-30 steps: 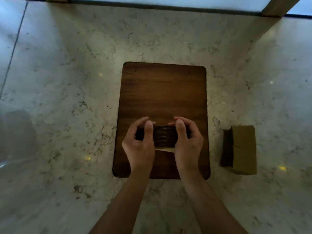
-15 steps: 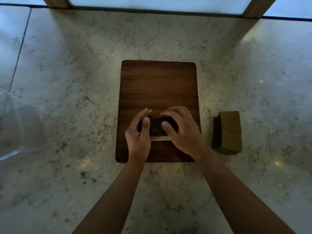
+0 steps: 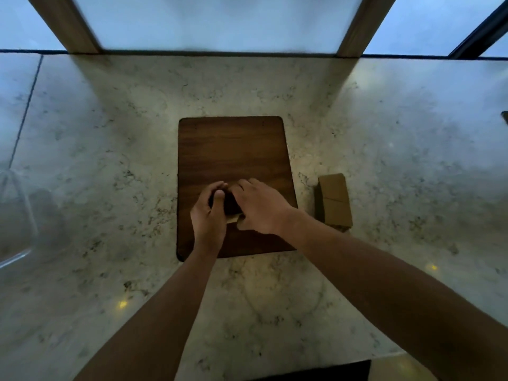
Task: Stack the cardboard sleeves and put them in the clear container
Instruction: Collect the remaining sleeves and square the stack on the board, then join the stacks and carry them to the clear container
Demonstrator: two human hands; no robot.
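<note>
Sleeve stack (image 3: 231,217) sits on the cutting board (image 3: 233,149), gripped by left hand (image 3: 208,215) and right hand (image 3: 259,207). Clear container (image 3: 16,215) lies far left; left hand is nearer.

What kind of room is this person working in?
Probably a kitchen or cafe counter: a marble-look countertop under a window, with a wooden cutting board on it.

1. Left hand (image 3: 207,215) and right hand (image 3: 261,207) grip a sleeve stack (image 3: 230,206) over the board (image 3: 233,149).
2. More sleeves (image 3: 334,200) lie right of it on the counter (image 3: 110,133).
3. Clear container (image 3: 16,215) at left edge.
</note>
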